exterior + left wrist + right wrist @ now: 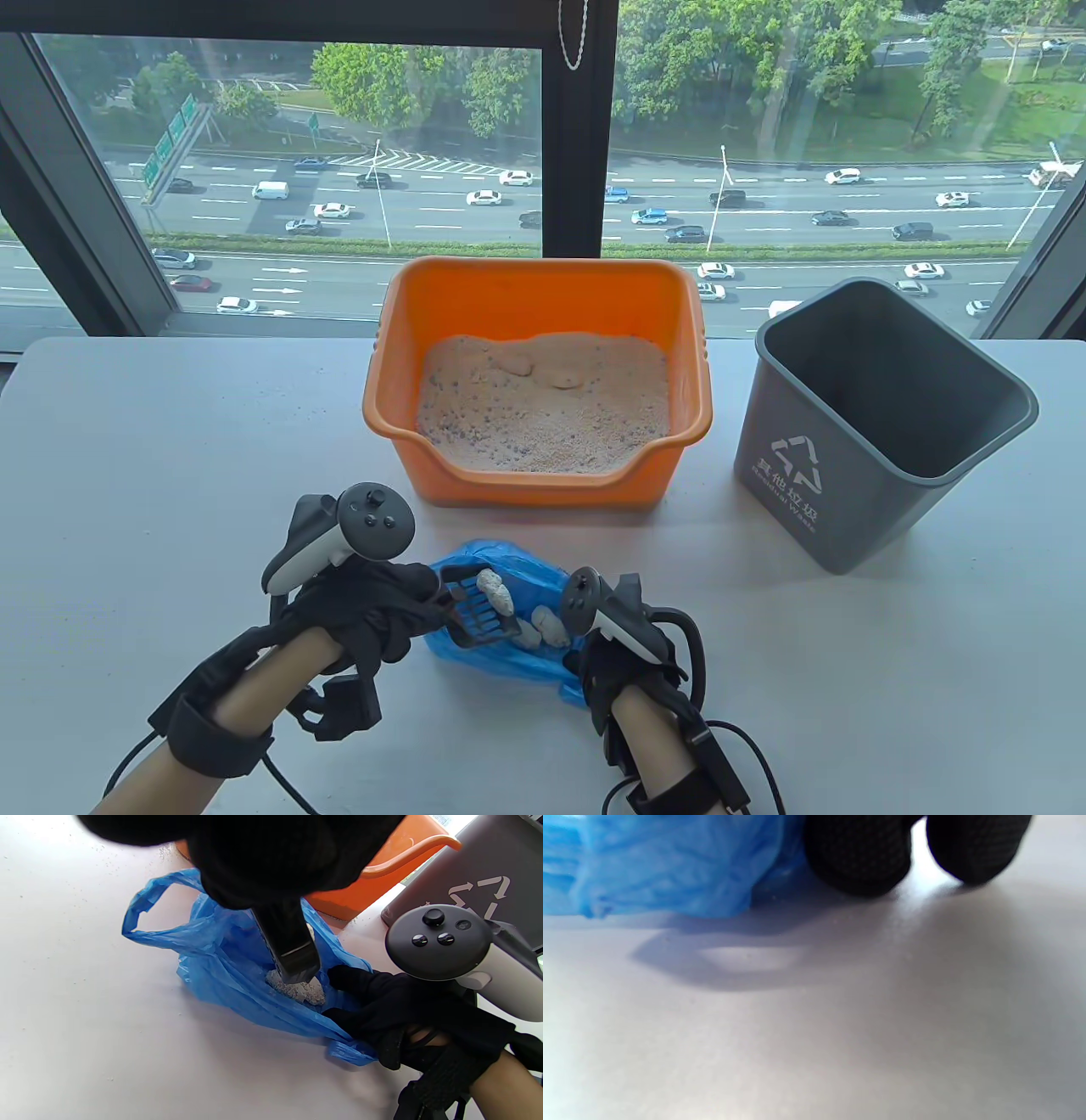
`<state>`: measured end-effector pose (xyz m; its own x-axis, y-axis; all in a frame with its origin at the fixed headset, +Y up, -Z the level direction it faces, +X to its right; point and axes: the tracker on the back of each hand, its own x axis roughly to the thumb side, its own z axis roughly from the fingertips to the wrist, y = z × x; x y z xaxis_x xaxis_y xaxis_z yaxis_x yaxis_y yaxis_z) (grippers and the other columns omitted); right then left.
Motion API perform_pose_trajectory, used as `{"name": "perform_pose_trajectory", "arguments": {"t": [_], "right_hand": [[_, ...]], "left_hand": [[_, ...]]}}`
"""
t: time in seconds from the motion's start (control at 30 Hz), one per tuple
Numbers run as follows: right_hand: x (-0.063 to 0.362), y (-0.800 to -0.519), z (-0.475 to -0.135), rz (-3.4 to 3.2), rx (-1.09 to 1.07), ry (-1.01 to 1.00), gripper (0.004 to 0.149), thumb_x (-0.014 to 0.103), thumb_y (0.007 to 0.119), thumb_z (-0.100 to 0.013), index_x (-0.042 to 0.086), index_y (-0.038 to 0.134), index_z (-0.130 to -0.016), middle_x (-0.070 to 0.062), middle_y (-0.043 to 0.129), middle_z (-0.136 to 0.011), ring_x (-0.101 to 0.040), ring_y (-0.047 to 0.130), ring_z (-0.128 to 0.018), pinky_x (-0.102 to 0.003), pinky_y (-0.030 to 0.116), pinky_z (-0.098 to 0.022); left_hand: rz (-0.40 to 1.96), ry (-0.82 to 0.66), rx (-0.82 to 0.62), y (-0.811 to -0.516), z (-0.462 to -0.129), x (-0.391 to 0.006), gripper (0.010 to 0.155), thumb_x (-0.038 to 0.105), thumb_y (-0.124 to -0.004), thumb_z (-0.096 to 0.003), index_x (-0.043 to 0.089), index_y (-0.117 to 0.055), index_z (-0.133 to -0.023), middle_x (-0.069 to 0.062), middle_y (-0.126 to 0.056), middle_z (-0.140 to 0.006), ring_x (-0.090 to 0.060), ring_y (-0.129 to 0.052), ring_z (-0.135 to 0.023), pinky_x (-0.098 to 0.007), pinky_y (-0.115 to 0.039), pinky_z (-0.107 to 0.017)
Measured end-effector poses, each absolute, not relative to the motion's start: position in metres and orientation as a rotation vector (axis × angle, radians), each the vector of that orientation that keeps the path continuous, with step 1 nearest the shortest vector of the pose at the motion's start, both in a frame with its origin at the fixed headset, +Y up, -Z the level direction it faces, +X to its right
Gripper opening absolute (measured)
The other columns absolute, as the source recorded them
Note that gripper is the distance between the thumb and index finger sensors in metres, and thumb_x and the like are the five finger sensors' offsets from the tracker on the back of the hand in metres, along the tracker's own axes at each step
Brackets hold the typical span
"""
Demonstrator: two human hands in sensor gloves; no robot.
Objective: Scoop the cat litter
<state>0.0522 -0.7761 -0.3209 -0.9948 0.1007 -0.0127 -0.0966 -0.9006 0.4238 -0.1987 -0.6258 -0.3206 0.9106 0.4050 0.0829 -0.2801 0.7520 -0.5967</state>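
Note:
An orange litter box point(536, 297) filled with sandy litter point(543, 403) stands at the table's middle. In front of it lies an open blue plastic bag point(509, 658), which also shows in the left wrist view point(220, 955). My left hand point(373, 607) grips a dark slotted scoop point(484, 607) that is tilted over the bag's mouth. Whitish litter clumps point(496, 594) lie on the scoop, and more clumps point(547, 628) lie in the bag. The scoop's underside point(288, 942) hangs above a clump point(301, 991). My right hand point(624, 671) holds the bag's right edge point(352, 1052).
A grey waste bin point(874, 416) with a recycling mark stands to the right of the litter box, open and empty inside. Behind the table is a window. Litter grains are scattered on the white table point(85, 878) near the box.

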Motion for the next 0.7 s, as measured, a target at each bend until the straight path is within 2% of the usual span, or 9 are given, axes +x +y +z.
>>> {"name": "perform_pose_trajectory", "arguments": {"t": [0.3,0.5,0.7], "right_hand": [[0.052,-0.776,-0.321,2.966,0.015,0.663,0.073,0.042,0.08,-0.037,0.02,0.045,-0.097,-0.014,0.069,-0.072,-0.01,0.084,-0.037,-0.039,0.076,-0.034],[0.052,-0.776,-0.321,2.967,0.017,0.661,0.073,0.042,0.08,-0.037,0.02,0.045,-0.097,-0.014,0.069,-0.072,-0.01,0.084,-0.037,-0.039,0.076,-0.034],[0.052,-0.776,-0.322,2.968,0.018,0.662,0.073,0.042,0.08,-0.037,0.02,0.045,-0.097,-0.014,0.069,-0.072,-0.01,0.084,-0.037,-0.039,0.076,-0.034]], "left_hand": [[0.414,-0.186,-0.606,-0.622,-0.312,-0.218,0.062,0.034,-0.08,-0.0516,0.007,-0.061,-0.104,-0.019,-0.088,-0.079,-0.008,-0.096,-0.026,-0.027,-0.083,-0.022],[0.574,-0.22,-0.555,-0.606,-0.298,-0.249,0.065,0.034,-0.084,-0.0499,0.008,-0.06,-0.104,-0.015,-0.087,-0.075,-0.009,-0.095,-0.026,-0.028,-0.082,-0.024],[0.65,-0.191,-0.477,-0.593,-0.323,-0.245,0.065,0.03,-0.08,-0.0522,0.005,-0.053,-0.106,-0.016,-0.084,-0.081,-0.008,-0.096,-0.033,-0.029,-0.084,-0.028]]}}
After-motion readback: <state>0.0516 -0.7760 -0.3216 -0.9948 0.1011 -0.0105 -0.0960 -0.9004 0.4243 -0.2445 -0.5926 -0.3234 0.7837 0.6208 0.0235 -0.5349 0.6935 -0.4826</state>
